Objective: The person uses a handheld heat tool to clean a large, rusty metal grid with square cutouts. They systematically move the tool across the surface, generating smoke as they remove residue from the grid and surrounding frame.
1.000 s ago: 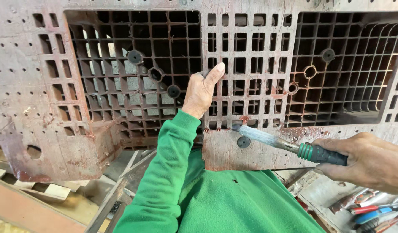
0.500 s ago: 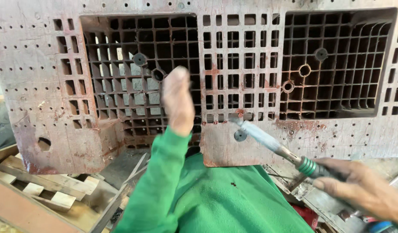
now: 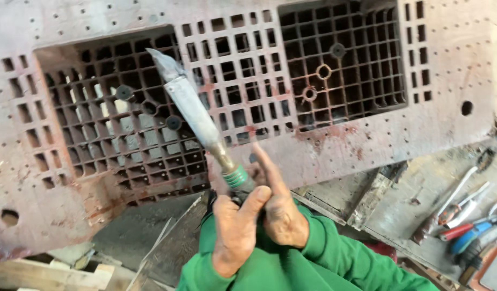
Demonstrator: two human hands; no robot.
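Right in front of the big grid panel (image 3: 324,134), left hand (image 3: 235,234) & right hand (image 3: 283,213) both grip the tool (image 3: 197,116) at its green end, blade pointing up-left.

1. A worn, dusty grey workbench surface (image 3: 421,199) fills the lower right, stained and scratched.
2. On its right edge lies a cluster of hand tools (image 3: 469,226): red-handled and blue-handled pliers or cutters, with a pale slim tool beside them.
3. A dark metal rod (image 3: 423,229) lies just left of that cluster.
4. A large rust-red plastic pallet (image 3: 248,97) with grid openings stands tilted, its lower edge resting against the bench.
5. Pale wooden boards (image 3: 49,272) lie at the lower left.
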